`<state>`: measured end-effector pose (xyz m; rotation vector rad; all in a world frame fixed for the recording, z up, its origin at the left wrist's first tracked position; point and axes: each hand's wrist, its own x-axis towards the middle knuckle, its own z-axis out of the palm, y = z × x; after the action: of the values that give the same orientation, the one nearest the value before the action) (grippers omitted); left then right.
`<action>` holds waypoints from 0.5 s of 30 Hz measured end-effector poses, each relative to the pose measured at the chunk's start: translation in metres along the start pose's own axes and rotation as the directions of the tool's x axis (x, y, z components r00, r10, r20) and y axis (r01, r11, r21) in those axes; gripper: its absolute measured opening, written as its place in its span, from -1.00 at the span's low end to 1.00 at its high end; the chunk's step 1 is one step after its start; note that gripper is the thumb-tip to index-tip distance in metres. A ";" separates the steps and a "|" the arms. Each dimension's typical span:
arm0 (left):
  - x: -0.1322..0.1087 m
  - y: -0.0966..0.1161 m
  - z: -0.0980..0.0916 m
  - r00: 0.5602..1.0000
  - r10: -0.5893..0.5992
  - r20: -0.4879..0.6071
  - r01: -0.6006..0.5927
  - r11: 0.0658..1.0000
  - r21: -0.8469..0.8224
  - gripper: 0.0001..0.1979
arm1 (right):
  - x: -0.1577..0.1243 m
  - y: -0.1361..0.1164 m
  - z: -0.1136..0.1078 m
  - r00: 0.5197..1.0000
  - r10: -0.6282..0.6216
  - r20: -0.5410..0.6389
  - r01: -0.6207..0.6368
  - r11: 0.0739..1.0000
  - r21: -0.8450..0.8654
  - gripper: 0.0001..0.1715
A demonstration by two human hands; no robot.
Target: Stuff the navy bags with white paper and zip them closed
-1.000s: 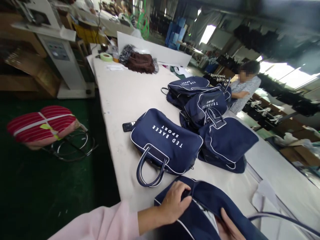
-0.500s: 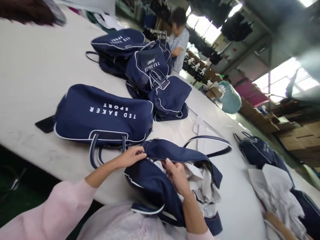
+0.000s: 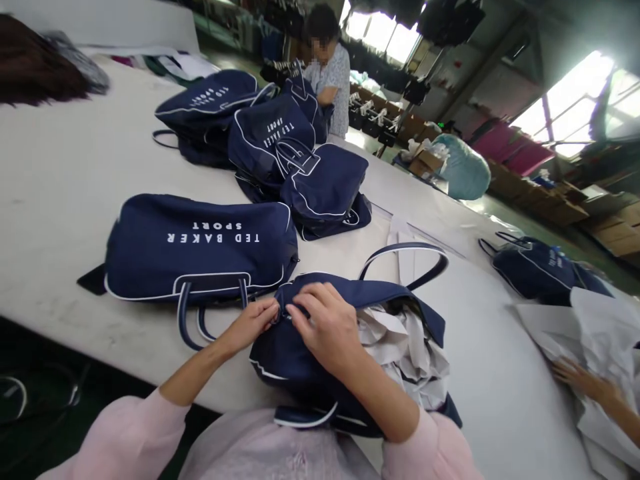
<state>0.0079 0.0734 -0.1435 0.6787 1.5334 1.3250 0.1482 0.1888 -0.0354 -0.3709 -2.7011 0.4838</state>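
Note:
A navy bag (image 3: pixel 295 353) lies open at the near table edge, stuffed with crumpled white paper (image 3: pixel 405 347). My left hand (image 3: pixel 253 321) pinches the bag's left end near the zip. My right hand (image 3: pixel 325 327) is closed on the same spot of the navy fabric, fingers touching the left ones. One bag handle (image 3: pixel 400 257) arcs up behind the opening. A zipped navy bag with white lettering (image 3: pixel 200 243) lies just beyond, its handles toward me.
Several more navy bags (image 3: pixel 280 140) are piled farther up the white table (image 3: pixel 60 173). Another navy bag (image 3: pixel 540 270) and loose white paper (image 3: pixel 600 333) lie at the right, where another person's hand (image 3: pixel 580 377) rests. A person (image 3: pixel 327 67) stands at the far side.
The view swung right from the floor and table to the bag. My right hand came out of the bag's opening and joined my left hand at the bag's left end.

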 end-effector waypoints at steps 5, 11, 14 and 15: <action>0.001 -0.004 0.017 0.996 -0.014 -0.085 0.005 0.995 -0.101 -0.44 | 0.074 0.012 0.035 0.734 -0.086 0.673 0.304 0.929 -0.212 -0.69; -0.004 -0.026 0.011 0.984 -0.079 -0.161 0.040 0.972 -0.233 -0.45 | 0.103 0.000 0.041 0.513 -0.043 0.857 0.327 0.933 -0.149 -0.78; -0.001 -0.034 0.009 0.972 -0.118 -0.202 0.052 0.951 -0.303 -0.46 | 0.104 -0.007 0.042 0.509 -0.018 0.861 0.358 0.914 -0.193 -0.79; 0.002 -0.034 0.009 0.969 -0.126 -0.213 0.052 0.945 -0.322 -0.46 | 0.104 -0.009 0.045 0.519 -0.017 0.855 0.376 0.902 -0.210 -0.79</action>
<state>0.0214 0.0703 -0.1765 0.2559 1.4667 1.5768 0.0356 0.2012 -0.0392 0.1805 -3.7554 0.0271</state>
